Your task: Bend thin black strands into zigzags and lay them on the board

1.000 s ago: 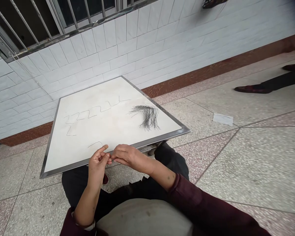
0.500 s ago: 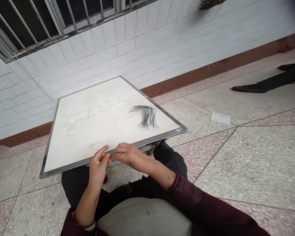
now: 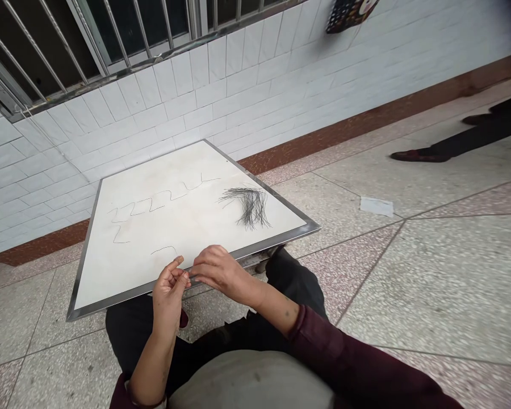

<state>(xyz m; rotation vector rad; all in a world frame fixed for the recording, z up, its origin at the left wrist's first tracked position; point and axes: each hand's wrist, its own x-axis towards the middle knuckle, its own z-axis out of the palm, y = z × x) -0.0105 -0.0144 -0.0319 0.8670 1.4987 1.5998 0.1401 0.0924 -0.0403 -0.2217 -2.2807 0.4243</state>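
Two bare hands meet at the near edge of a white surface (image 3: pixel 187 227). The left hand (image 3: pixel 168 292) pinches thumb against finger on what looks like one end of a curved strand (image 3: pixel 164 247), thin as wire, arcing just beyond its fingertips. The right hand (image 3: pixel 221 270) has its fingers bent in, tips close to the left's; whether they grip anything is hidden. Farther beyond the left hand, a loose row of bent strands (image 3: pixel 150 204) lies in zigzags and appears finished. Beyond the right hand, slightly to its right, lies a dark heap (image 3: pixel 252 207) of many more. The work seems only partly done: several are shaped, one is in hand, and the heap is probably what is left.
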